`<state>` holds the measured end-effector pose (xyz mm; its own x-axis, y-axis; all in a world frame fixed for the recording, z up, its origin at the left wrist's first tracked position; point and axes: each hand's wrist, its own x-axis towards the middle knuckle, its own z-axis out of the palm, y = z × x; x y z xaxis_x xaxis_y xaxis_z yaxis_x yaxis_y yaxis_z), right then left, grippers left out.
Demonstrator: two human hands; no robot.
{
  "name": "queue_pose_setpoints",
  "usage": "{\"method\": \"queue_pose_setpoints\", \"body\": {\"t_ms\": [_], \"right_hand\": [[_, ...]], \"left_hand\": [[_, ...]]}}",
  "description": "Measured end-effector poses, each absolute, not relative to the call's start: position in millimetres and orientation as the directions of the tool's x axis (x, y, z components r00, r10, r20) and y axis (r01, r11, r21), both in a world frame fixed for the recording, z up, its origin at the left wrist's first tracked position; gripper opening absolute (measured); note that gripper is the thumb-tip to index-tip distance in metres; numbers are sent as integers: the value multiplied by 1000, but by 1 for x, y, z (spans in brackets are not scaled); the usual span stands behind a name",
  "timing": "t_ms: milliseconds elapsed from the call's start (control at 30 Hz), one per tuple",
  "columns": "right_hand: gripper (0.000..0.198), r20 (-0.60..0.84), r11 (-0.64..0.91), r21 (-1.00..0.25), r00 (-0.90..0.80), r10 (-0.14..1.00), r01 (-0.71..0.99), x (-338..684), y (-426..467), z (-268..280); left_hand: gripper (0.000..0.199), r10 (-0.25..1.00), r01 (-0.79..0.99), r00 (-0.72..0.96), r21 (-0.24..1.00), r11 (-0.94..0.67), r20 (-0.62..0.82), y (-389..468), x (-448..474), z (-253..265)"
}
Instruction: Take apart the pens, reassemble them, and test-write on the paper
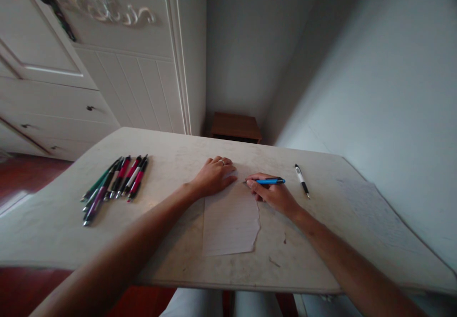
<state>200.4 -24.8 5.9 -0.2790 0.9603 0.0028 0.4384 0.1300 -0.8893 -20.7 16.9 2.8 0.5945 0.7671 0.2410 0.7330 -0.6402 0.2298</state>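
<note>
A sheet of lined paper (228, 226) with a torn right edge lies on the table in front of me. My left hand (216, 176) rests flat over its upper left part, fingers stretched out, a ring on one finger. In my right hand (269, 193) is a blue pen (268, 181), pinched between thumb and fingers. The pen's tip points left, at the paper's upper right; whether it touches the sheet I cannot tell. To the right of that hand lies a white and black pen (302, 181).
Several pens (116, 179) in dark, red, green and purple lie in a group on the table's (171, 260) left side. A faintly marked sheet (378, 210) lies at the right. Beyond the table stand a white cabinet (139, 84) and a small brown wooden piece of furniture (235, 125).
</note>
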Motion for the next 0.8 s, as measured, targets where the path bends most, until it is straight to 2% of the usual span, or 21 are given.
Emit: {"method": "queue_pose_setpoints", "body": {"t_ms": [800], "right_hand": [[32, 16, 148, -860, -264, 965, 488, 199, -26, 13]], "left_hand": [[31, 763, 729, 593, 232, -644, 258, 18, -21, 1]]}}
